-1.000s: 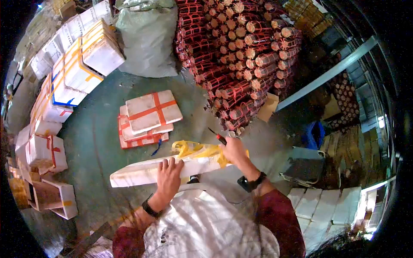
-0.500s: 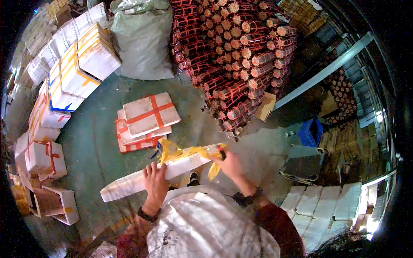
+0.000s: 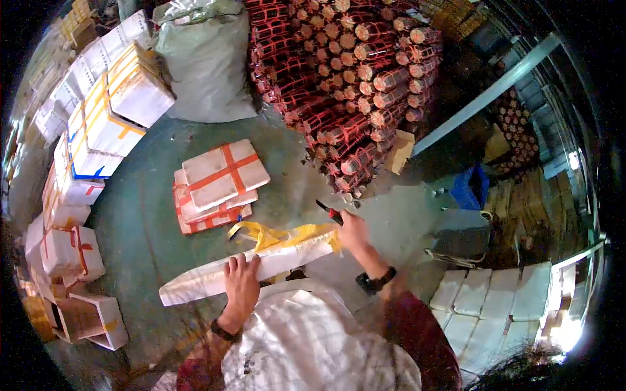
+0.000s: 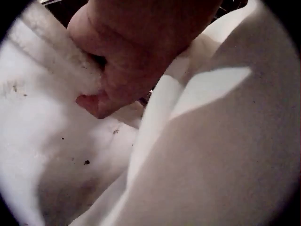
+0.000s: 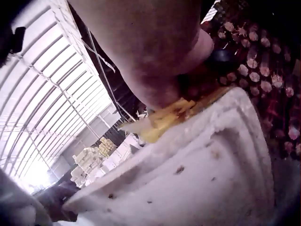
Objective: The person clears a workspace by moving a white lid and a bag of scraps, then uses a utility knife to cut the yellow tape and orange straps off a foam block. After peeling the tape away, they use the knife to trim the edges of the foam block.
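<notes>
A white foam box lid (image 3: pixel 195 284) stands on edge in front of my apron, its long side running left to right. My left hand (image 3: pixel 241 281) grips its top edge near the middle; the left wrist view shows the thumb (image 4: pixel 96 104) against the near face. Loose yellow tape (image 3: pixel 274 237) lies crumpled along the upper edge towards the right end. Just beyond that end, my right hand (image 3: pixel 354 233) holds a knife (image 3: pixel 335 215) with a red and black handle, its dark blade pointing up and left. In the right wrist view the tape (image 5: pixel 164 125) bunches beside that hand.
Foam lids with red tape (image 3: pixel 225 174) are stacked on the floor ahead. Taped foam boxes (image 3: pixel 94 137) line the left. Red-netted bundles (image 3: pixel 365 98) rise ahead, beside a large sack (image 3: pixel 205 72). A blue crate (image 3: pixel 469 188) and white blocks (image 3: pixel 482 293) are on the right.
My right hand went in to the tape at the lid's right end with the knife, then drew back outward, blade pointing away again. The lid has shifted slightly left, still in my left hand.
</notes>
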